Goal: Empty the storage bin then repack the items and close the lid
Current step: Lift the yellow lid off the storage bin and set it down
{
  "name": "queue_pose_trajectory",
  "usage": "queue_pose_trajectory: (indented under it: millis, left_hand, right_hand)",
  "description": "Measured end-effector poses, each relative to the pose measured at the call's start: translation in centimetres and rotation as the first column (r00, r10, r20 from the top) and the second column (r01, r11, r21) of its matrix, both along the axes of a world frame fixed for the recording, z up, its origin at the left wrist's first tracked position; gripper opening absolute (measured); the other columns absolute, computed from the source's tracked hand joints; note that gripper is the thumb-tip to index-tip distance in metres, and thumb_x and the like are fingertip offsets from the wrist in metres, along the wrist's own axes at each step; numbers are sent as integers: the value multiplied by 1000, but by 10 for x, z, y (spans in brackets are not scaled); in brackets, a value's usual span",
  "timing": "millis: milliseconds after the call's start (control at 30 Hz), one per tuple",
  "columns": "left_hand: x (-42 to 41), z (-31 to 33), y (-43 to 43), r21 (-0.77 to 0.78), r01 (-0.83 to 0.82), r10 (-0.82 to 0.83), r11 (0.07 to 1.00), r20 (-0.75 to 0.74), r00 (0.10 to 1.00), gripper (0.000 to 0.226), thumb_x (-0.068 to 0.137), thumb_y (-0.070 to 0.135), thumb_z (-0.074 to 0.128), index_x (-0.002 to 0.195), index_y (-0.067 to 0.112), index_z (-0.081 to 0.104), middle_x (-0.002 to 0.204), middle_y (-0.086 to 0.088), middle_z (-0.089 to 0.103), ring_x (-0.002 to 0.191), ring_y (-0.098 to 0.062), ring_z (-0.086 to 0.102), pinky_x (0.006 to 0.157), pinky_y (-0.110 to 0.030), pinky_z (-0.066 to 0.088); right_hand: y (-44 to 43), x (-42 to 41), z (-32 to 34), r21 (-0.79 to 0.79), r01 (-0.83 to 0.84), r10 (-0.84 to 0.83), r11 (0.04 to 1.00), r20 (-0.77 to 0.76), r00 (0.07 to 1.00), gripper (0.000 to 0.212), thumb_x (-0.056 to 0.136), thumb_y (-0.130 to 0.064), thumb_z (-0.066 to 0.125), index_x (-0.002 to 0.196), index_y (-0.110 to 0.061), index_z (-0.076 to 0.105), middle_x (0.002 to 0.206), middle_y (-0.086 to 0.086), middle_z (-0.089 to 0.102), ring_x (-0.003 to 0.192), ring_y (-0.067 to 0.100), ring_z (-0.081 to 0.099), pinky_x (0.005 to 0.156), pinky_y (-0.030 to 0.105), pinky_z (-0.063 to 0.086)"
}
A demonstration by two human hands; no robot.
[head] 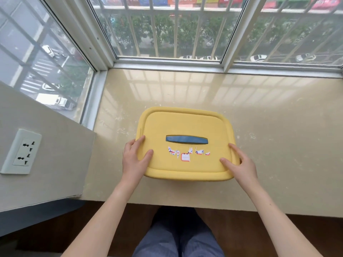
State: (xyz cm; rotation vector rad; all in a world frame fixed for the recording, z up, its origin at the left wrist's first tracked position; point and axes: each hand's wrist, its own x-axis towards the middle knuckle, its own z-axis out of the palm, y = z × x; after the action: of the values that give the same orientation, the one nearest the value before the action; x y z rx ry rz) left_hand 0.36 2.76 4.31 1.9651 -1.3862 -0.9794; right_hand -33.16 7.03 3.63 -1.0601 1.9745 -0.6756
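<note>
The yellow lid [185,125] hides the storage bin beneath it, mid window ledge [278,127], nearer the near edge. Its long axis and blue handle [186,140] lie parallel to that edge. The left hand [134,158] and right hand [240,164] each clamp a short-side rim, thumbs on top. Probably the opening step, needing an even upward lift.
</note>
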Motion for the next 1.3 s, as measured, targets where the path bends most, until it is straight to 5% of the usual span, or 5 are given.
queue_pose_trajectory:
  millis: [300, 533, 733, 967, 1300]
  left_hand:
    - [-22, 60, 4, -156, 164, -167, 974, -6, 986, 52, 88, 28, 69, 138, 28, 53, 133, -5, 45, 129, -19, 39, 107, -32, 33]
    - [-65, 55, 13, -181, 362, -352, 915, 85, 932, 53, 87, 24, 72, 137, 18, 56, 136, -16, 49, 130, -29, 39, 111, -42, 30]
    - [-125, 57, 3, -191, 422, -415, 886, 76, 907, 52, 86, 23, 73, 135, 18, 57, 133, -15, 50, 120, -30, 45, 103, -36, 33]
    - [-230, 41, -21, -195, 382, -372, 903, 88, 924, 56, 86, 25, 73, 138, 25, 54, 137, -10, 47, 111, -13, 37, 96, -19, 24]
    - [-356, -17, -104, -15, 286, -284, 958, 58, 957, 64, 85, 39, 70, 143, 41, 42, 147, -2, 37, 133, -16, 27, 108, -29, 22]
  right_hand:
    - [48, -4, 68, -217, 68, -108, 974, -180, 978, 68, 85, -39, 71, 146, -31, 43, 132, 2, 43, 127, 16, 31, 103, 29, 27]
    - [105, -34, 67, -198, 141, -204, 970, -347, 916, 70, 84, -39, 72, 146, -24, 43, 136, 13, 45, 124, 25, 33, 103, 35, 30]
    - [115, -90, 62, -175, 158, -217, 972, -401, 890, 73, 85, -45, 68, 149, -24, 39, 132, 11, 48, 117, 21, 33, 100, 39, 36]
    - [71, -205, 48, -191, 100, -172, 976, -409, 896, 73, 83, -48, 68, 147, -22, 43, 137, 14, 49, 122, 26, 33, 105, 44, 36]
    - [-68, -363, -8, -139, -70, 7, 988, -410, 912, 70, 85, -45, 68, 147, -24, 42, 140, 15, 45, 122, 24, 30, 105, 41, 33]
